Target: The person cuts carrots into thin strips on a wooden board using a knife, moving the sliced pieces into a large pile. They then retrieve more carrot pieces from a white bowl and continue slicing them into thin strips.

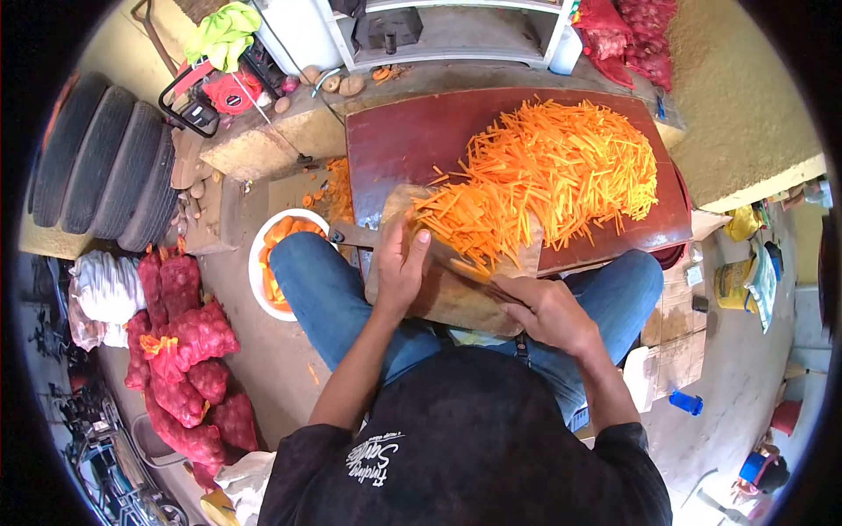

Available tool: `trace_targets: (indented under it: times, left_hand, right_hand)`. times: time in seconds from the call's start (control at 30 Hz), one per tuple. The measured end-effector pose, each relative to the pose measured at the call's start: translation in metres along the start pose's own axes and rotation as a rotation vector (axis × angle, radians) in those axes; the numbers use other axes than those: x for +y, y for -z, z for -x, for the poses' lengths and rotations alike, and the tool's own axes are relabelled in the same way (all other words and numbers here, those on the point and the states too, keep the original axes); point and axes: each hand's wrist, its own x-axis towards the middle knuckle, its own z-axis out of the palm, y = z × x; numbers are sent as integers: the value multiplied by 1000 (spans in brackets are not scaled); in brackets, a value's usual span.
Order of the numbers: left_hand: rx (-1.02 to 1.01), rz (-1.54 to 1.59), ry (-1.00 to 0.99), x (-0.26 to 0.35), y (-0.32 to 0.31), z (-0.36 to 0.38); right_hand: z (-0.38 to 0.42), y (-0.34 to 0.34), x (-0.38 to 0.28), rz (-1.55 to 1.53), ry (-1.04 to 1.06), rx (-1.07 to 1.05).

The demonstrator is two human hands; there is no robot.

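**Crowded storage room, with a red table (395,140) bearing a heap of carrot sticks (570,171)**

The concrete floor (276,377) runs around the seated person, with tyres (112,167) leaning in a row by the left wall and red mesh sacks (189,386) piled below them, probably kept aside to leave room for the legs. The table stands just beyond the knees, within reach, and the heap covers much of its top, spilling onto the wooden board (474,316). That board lies between the thighs and against the table's near edge, seemingly so that lap and table together support it. A white tub (254,263) of larger orange pieces (279,230) sits on the floor beside the left knee, likely for easy reach.

The right hand (557,316) is closed around the handle of a knife (449,257), its blade slanting across the board towards the left hand, at the near edge of the sticks. The left hand (402,272) is at the board's left side, thumb raised near the blade, perhaps to steady or guide pieces; whether its fingers pinch anything, I cannot tell.
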Motion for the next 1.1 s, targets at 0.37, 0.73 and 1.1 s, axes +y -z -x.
trace_targets:
  times: [0.37,0.73,1.1]
  left_hand:
    - [-160,-169,-77,8,-31,-47]
    - [-296,-109,-97,2,-51,-75]
    - [-374,-68,-105,-5,-63,-89]
  right_hand:
    - [-24,16,11,251,150,53]
    - [-38,21,27,296,151,134]
    - [-42,25,35,387,178,177]
